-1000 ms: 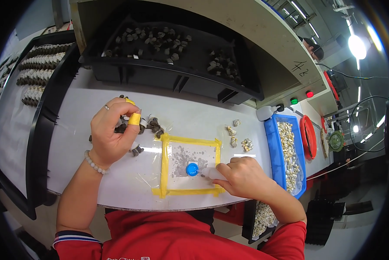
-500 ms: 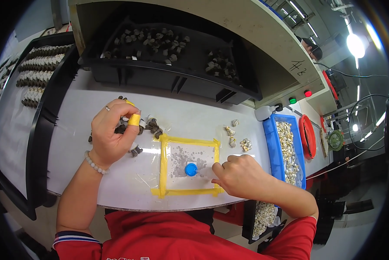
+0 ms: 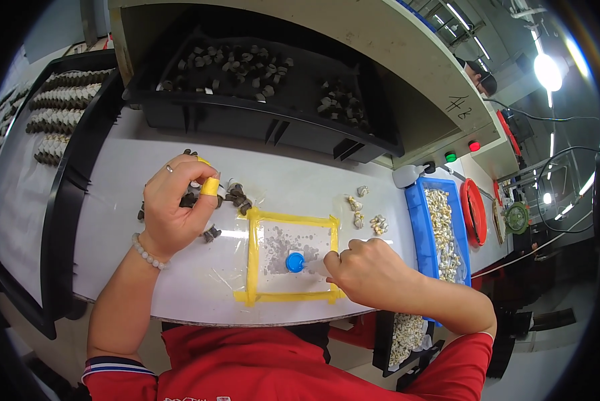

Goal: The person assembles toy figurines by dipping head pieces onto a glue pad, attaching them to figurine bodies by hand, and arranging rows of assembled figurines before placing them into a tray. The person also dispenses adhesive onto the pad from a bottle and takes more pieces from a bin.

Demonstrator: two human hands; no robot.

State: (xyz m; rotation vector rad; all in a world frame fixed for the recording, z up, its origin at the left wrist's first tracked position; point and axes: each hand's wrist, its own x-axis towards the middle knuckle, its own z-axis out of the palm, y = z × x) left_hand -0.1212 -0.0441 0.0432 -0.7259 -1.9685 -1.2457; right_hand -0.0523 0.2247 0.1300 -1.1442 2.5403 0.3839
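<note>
My left hand (image 3: 178, 208), with yellow covers on thumb and a finger, is closed in a pinch over a pile of small dark parts (image 3: 237, 195). What its fingertips hold is too small to make out. My right hand (image 3: 365, 269) is curled closed at the right edge of a yellow-taped rectangle (image 3: 252, 257). From its fingers a translucent piece (image 3: 315, 266) reaches left to a round blue end (image 3: 295, 262), over grey, spotted marks inside the tape. Several small whitish-yellow parts (image 3: 358, 220) lie beyond my right hand.
A black bin (image 3: 246, 113) of dark parts stands under a shelf at the back. At left is a black tray (image 3: 72, 174) with rows of parts. On the right are a blue bin (image 3: 421, 227) of pale parts, a white bottle (image 3: 407, 175) and a red dish (image 3: 472, 210).
My left hand has shifted slightly right, still pinched. My right hand has moved a touch left; the blue end stays in nearly the same place.
</note>
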